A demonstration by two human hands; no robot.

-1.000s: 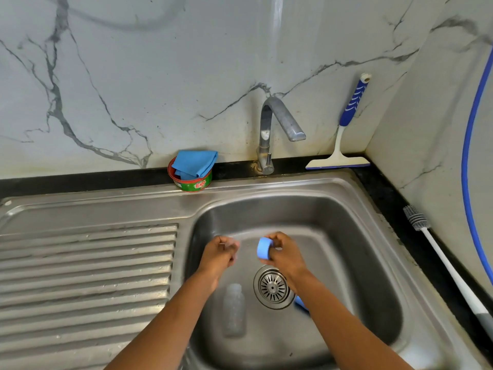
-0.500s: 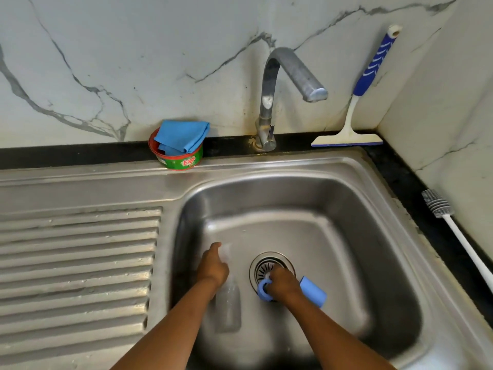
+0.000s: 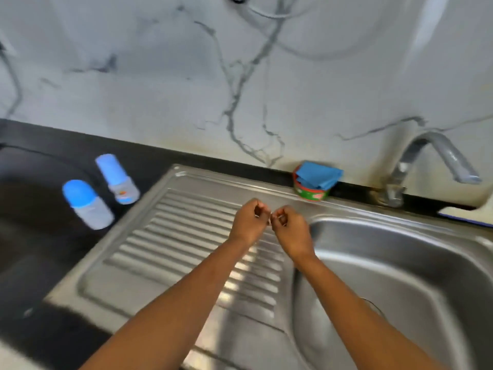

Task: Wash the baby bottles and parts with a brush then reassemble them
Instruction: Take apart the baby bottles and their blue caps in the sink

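Two baby bottles with blue caps stand on the black counter at the left, one nearer (image 3: 86, 205) and one behind it (image 3: 117, 178), both blurred. My left hand (image 3: 249, 222) and my right hand (image 3: 289, 227) hover side by side over the ribbed drainboard (image 3: 186, 244), close to the basin's left rim. The fingers of both hands are curled inward and their tips nearly meet. I see nothing held in either hand. The bottles are well to the left of my hands, out of touch. The basin floor is hidden behind my right forearm.
The steel basin (image 3: 400, 263) lies to the right, with the tap (image 3: 429, 158) behind it. A red and green tub with a blue cloth (image 3: 316, 181) sits at the back edge. A white squeegee blade (image 3: 464, 212) shows at the far right.
My view has swung left. Both hands came up out of the basin to above the drainboard. My right hand let go of the blue ring it held.
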